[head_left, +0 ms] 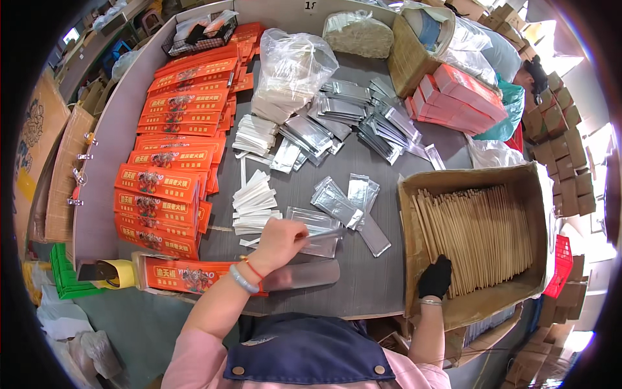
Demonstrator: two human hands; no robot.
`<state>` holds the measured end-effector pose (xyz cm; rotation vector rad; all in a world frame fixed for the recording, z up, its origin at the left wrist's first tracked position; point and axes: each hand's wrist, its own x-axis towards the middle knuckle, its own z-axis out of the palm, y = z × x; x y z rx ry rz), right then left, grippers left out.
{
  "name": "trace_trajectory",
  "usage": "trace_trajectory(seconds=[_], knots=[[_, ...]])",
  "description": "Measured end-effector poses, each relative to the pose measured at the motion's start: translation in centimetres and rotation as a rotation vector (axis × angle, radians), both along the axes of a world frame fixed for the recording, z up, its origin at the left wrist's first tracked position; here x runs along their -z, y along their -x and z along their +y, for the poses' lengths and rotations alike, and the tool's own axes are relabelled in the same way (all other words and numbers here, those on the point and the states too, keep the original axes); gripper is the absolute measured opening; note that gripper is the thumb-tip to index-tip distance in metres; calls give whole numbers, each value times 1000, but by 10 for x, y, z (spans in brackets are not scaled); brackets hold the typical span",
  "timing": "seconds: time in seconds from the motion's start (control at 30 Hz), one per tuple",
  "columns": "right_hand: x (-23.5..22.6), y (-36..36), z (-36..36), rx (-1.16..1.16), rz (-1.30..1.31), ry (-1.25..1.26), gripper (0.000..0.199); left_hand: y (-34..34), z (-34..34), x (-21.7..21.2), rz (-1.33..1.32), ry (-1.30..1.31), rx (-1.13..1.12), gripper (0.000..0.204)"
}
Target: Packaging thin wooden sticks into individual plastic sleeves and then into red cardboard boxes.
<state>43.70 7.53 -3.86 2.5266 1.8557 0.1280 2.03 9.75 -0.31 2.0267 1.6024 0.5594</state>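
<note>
My left hand (282, 245), bare with a bracelet at the wrist, pinches the edge of a flat clear packet (324, 245) over the table. Under that forearm lies a red printed paper sleeve (175, 275) in a cardboard tray, with a clear plastic strip (303, 274) reaching out to its right. My right hand (435, 279), in a black glove, is inside the cardboard box (409, 220), its fingers curled at the near ends of wooden chopsticks (479, 236). Small white paper packets (254, 204) and silvery packets (337, 202) lie beyond my left hand.
Overlapping rows of red sleeves (175, 162) line the left side. Farther back are a plastic bag of white packets (291, 71), a heap of silvery packets (356, 117) and stacked pink-red packs (457, 97). A low partition (107, 136) borders the table's left; a black wire basket (201, 32) stands behind.
</note>
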Motion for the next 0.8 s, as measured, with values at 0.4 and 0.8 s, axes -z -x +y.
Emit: trace_trajectory(seconds=[0.4, 0.8], knots=[[-28, 64, 6, -9, 864, -744, 23, -7, -10, 33, 13, -227, -177, 15], [-44, 93, 10, -576, 819, -201, 20, 2, -21, -3, -202, -32, -109, 12]])
